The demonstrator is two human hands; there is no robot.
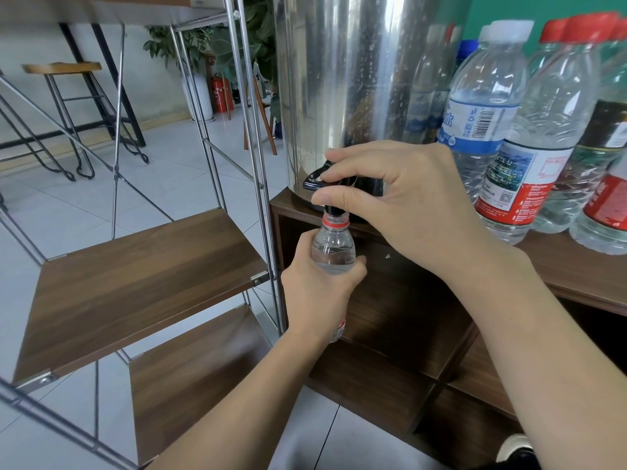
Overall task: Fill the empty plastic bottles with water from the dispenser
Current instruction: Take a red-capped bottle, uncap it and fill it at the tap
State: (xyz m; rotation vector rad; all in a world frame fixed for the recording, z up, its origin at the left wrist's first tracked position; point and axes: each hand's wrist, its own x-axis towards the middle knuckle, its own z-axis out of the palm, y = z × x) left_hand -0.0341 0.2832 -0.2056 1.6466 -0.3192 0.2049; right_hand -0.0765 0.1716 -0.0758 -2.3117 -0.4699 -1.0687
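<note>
A tall steel water dispenser (346,79) stands on a dark wooden cabinet (390,320). Its black tap (317,179) sticks out at the bottom front. My right hand (400,205) pinches the tap lever between thumb and fingers. Directly under the spout, my left hand (319,293) grips a clear plastic bottle (334,245) with a red neck ring. The bottle's open mouth sits right at the spout, and water shows inside up near its shoulder. My fingers hide its lower part.
Several capped plastic bottles (529,130) with white and red caps stand on the cabinet top right of the dispenser. A metal-framed rack with wooden shelves (146,276) is close on the left. A stool (64,106) and a red fire extinguisher (222,93) stand farther back on the tiled floor.
</note>
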